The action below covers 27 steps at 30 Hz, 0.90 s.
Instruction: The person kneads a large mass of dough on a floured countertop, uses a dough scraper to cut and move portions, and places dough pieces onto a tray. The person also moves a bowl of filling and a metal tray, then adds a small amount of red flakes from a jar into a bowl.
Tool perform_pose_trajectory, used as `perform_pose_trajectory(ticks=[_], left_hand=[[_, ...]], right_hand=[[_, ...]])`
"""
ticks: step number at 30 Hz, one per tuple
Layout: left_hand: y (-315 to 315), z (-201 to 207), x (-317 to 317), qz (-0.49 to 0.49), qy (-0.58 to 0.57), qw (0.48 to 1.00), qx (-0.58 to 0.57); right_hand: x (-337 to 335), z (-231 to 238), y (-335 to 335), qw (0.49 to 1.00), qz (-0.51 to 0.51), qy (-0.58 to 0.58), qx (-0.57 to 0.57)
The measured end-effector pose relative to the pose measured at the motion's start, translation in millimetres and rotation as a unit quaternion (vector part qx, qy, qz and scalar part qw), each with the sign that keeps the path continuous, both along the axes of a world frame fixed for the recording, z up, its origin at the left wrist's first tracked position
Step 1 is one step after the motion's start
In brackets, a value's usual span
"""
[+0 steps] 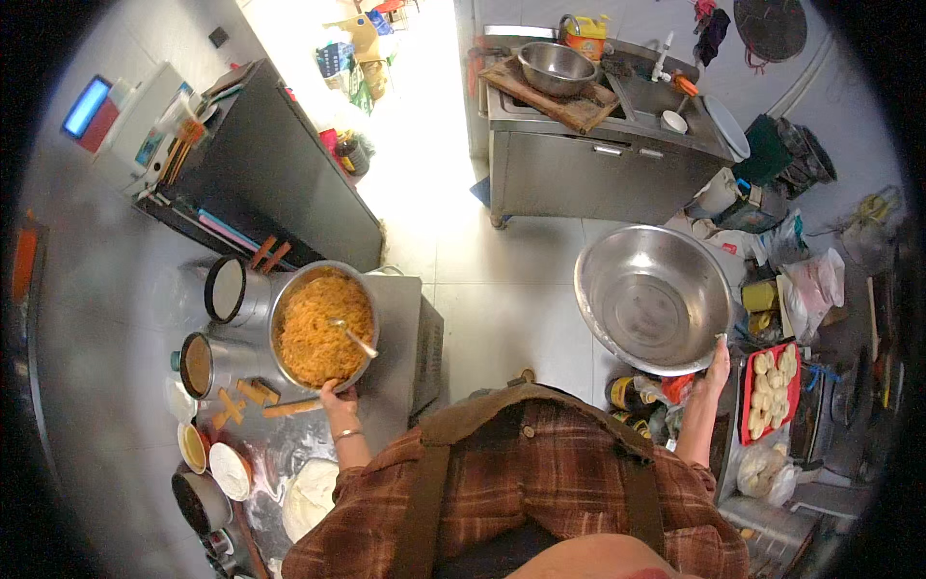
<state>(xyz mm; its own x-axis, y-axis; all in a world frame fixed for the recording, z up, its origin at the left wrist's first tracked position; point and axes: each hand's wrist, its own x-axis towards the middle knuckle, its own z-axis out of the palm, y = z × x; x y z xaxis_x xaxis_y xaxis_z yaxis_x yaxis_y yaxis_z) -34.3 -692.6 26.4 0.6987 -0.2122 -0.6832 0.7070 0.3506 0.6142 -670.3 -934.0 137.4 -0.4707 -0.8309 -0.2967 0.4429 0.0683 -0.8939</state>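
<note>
My left hand grips the near rim of a round metal bowl, its thumb by the edge and the other fingers hidden beneath. Orange shredded filling heaps up in that bowl, and a metal spoon sticks out of it. Out to the right, my right hand holds a wide stainless steel basin by its lower right rim. The basin is tilted so its inside faces up at me; only wet-looking smears show in it. Fingers behind its rim are partly hidden.
On the left floured worktop lie dough, a bowl of white flour and metal canisters. A steel sink counter stands ahead. At right, a red tray carries dough pieces.
</note>
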Motion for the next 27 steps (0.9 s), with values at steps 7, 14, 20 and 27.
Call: perform_pose_trajectory(ticks=[7, 14, 20, 27], left_hand=[[-27, 6, -64, 0.065, -0.008, 0.997, 0.037], [-145, 23, -154, -0.225, 0.093, 0.969, -0.031], [-292, 77, -147, -0.303, -0.048, 0.951, -0.031], [-374, 102, -134, -0.280, -0.068, 0.957, -0.031]], right_hand=[[0, -14, -140, 0.999, 0.039, -0.023, 0.025], [78, -14, -288, 0.989, 0.098, -0.112, -0.019], [154, 3, -423, 0.988, 0.090, -0.129, -0.014], [220, 20, -567, 0.982, 0.085, -0.154, -0.066]])
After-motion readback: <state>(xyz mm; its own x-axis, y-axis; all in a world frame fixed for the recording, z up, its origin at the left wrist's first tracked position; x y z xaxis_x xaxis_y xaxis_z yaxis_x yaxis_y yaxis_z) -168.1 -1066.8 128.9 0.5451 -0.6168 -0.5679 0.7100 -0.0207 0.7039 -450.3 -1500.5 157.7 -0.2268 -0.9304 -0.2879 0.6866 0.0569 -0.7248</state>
